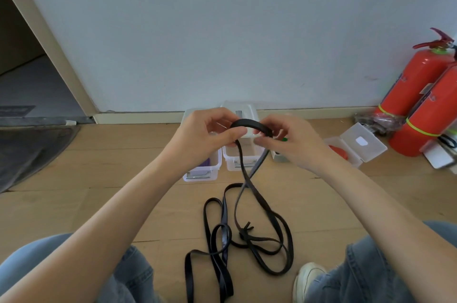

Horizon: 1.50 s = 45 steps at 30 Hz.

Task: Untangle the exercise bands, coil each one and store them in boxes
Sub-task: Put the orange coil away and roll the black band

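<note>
Long flat black rubber exercise band (249,216) is pinched at its top loop by left hand (210,134) and right hand (289,142) above clear plastic boxes (238,154), rest trailing knotted on wooden floor (123,191); knot should be freed before coiling, turns kept flat and even.

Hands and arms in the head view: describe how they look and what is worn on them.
Both forearms are bare up to the picture's edge, with no sleeves in sight. The left hand and the right hand wear no gloves, and no rings, watch or bracelet show. The nails look short and unpainted. No marks show on either.
</note>
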Available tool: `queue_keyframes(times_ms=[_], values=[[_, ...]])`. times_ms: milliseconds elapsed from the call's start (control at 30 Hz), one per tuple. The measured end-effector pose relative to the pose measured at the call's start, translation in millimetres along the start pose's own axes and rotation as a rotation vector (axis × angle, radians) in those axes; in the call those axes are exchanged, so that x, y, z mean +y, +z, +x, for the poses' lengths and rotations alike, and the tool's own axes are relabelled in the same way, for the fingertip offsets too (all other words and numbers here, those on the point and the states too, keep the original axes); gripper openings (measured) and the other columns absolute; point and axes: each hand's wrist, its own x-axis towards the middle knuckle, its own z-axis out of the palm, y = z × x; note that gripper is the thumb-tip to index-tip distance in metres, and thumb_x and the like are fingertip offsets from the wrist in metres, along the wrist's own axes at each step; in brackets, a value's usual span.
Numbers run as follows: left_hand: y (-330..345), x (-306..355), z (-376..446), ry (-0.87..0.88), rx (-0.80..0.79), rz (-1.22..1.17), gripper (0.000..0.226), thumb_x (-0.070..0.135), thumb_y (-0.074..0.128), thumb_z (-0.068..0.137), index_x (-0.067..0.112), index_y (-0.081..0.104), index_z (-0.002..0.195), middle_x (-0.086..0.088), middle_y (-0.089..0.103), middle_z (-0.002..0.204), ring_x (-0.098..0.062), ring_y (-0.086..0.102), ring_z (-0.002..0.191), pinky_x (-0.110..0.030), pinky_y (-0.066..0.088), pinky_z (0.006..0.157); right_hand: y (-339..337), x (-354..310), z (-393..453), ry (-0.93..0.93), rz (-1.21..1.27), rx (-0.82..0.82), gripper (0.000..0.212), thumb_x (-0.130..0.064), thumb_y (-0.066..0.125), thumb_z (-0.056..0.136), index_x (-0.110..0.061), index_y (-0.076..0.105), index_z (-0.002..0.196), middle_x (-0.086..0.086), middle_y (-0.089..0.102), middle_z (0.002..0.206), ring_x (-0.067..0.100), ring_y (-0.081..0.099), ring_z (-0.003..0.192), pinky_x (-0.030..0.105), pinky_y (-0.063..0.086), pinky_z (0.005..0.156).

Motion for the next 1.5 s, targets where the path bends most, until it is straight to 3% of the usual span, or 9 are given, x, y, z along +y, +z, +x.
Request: queue_keyframes(times_ms=[133, 267, 367, 600, 867, 967, 1133, 1267, 1500], values=[[-1.1, -0.8, 0.7, -0.032, 0.021, -0.116, 0.01, 0.016, 0.068, 0.081, 0.026, 0.068, 0.08, 0.008, 0.071, 0.075, -0.008, 0.068, 0.071, -0.016, 0.053, 0.068, -4.3, -6.1, -3.9, -0.035, 0.193, -0.081, 0.014, -0.019, 0.059, 0.089, -0.028, 0.062, 0.1, -0.01, 0.069, 0.09, 0.006, 0.061, 0.092, 0.019, 0.044, 0.082], [2.2, 1.5, -0.4, -0.06, 0.012, -0.265, 0.011, 0.009, 0.064, 0.084, 0.016, 0.067, 0.092, 0.001, 0.072, 0.076, -0.012, 0.07, 0.072, -0.016, 0.053, 0.064, 12.3, -14.8, -11.2, -0.024, 0.564, -0.087, 0.035, -0.007, 0.066, 0.084, -0.019, 0.047, 0.111, 0.001, 0.071, 0.1, 0.019, 0.069, 0.089, 0.026, 0.054, 0.083], [0.0, 0.5, -1.1, -0.08, 0.018, -0.352, 0.019, 0.007, 0.061, 0.086, 0.016, 0.063, 0.103, -0.001, 0.07, 0.074, -0.016, 0.069, 0.071, -0.018, 0.054, 0.066, 18.2, -17.5, -12.3, -0.068, 0.537, -0.012, 0.032, -0.006, 0.066, 0.083, -0.015, 0.042, 0.102, 0.004, 0.072, 0.09, 0.026, 0.066, 0.08, 0.033, 0.054, 0.076], [-4.9, -4.5, -1.8, -0.208, -0.079, -0.703, 0.016, 0.022, 0.066, 0.075, 0.013, 0.063, 0.087, -0.005, 0.07, 0.083, -0.018, 0.068, 0.078, -0.022, 0.054, 0.074, 19.5, -17.5, -12.4, -0.126, 0.438, 0.006, 0.024, -0.015, 0.062, 0.087, -0.027, 0.049, 0.102, 0.01, 0.069, 0.083, 0.019, 0.066, 0.071, 0.039, 0.055, 0.078], [-5.7, -5.0, -1.2, -0.245, -0.009, -0.564, 0.012, 0.021, 0.07, 0.068, 0.015, 0.07, 0.077, -0.01, 0.066, 0.079, -0.018, 0.066, 0.072, -0.023, 0.055, 0.07, 20.6, -12.5, -9.6, -0.088, 0.265, -0.018, 0.033, -0.021, 0.07, 0.081, -0.038, 0.047, 0.097, -0.007, 0.067, 0.081, 0.007, 0.064, 0.067, 0.02, 0.053, 0.065], [-7.5, -4.9, -0.4, -0.265, 0.028, -0.522, 0.004, 0.013, 0.068, 0.077, 0.013, 0.068, 0.074, -0.009, 0.065, 0.076, -0.017, 0.065, 0.07, -0.022, 0.055, 0.066, 17.5, -12.3, -8.9, -0.103, 0.388, 0.017, 0.033, -0.012, 0.068, 0.083, -0.033, 0.048, 0.099, -0.005, 0.067, 0.078, 0.007, 0.061, 0.061, 0.018, 0.049, 0.063], [-7.2, -9.9, -3.0, -0.277, -0.052, -0.123, 0.006, 0.012, 0.066, 0.084, 0.01, 0.067, 0.078, -0.006, 0.07, 0.079, -0.01, 0.068, 0.068, -0.022, 0.057, 0.07, 9.5, -6.9, -8.7, -0.077, 0.38, 0.029, 0.017, -0.005, 0.067, 0.081, -0.02, 0.062, 0.087, 0.005, 0.07, 0.084, 0.021, 0.065, 0.08, 0.037, 0.052, 0.078], [-8.7, -12.2, -5.7, -0.202, -0.195, 0.192, 0.006, 0.02, 0.068, 0.081, 0.022, 0.073, 0.078, 0.017, 0.066, 0.066, 0.003, 0.058, 0.065, -0.005, 0.044, 0.064, 14.1, -7.8, -13.1, -0.104, 0.308, -0.023, 0.023, -0.009, 0.067, 0.081, -0.03, 0.061, 0.087, -0.005, 0.069, 0.085, 0.012, 0.065, 0.08, 0.028, 0.052, 0.077], [-9.5, -10.8, -8.1, -0.296, -0.331, -0.061, 0.009, 0.019, 0.072, 0.078, 0.023, 0.075, 0.085, 0.0, 0.074, 0.085, -0.004, 0.066, 0.076, -0.01, 0.049, 0.067, 16.0, -12.7, -12.8, -0.157, 0.278, -0.067, 0.021, -0.012, 0.067, 0.083, -0.03, 0.061, 0.089, -0.013, 0.068, 0.086, 0.003, 0.064, 0.083, 0.021, 0.051, 0.077]])
